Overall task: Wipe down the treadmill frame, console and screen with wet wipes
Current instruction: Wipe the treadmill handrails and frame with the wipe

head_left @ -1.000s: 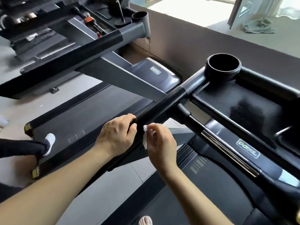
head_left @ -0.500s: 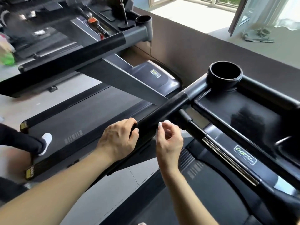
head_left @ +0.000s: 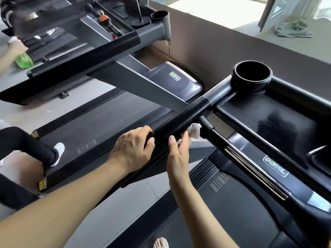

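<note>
One white wipe (head_left: 194, 131) is in use. It is pressed by the fingers (head_left: 184, 137) of the right hand (head_left: 179, 154) against the far side of the black padded handrail (head_left: 188, 115), and the thumb is laid on the near side, so the rail is clasped between them. Just left of those fingers the left hand (head_left: 132, 149) is closed on the same handrail, its fingers (head_left: 142, 130) curled over the top.

The frame step is judged to be in hand, on the handrail of the near treadmill (head_left: 232, 221). A slide of the wipe along the rail is called for next, towards the joint ahead of the fingers, with firm contact all round the padding. The stretch covered by the left hand can only be reached once that hand is shifted. The console tray (head_left: 250, 119), to the right beyond the fingers, shows smears; whether it has been wiped cannot be told. No screen is in view.

Counted: two hands at work, one wipe and two treadmills, the second one (head_left: 111, 119) lying left of the fingers. Two cup holders are seen, one (head_left: 250, 87) ahead of the fingers and one (head_left: 165, 21) far beyond them. One green bottle (head_left: 23, 59) is held far to the left by another person's hand, and one crumpled cloth (head_left: 293, 29) lies on a distant ledge.
</note>
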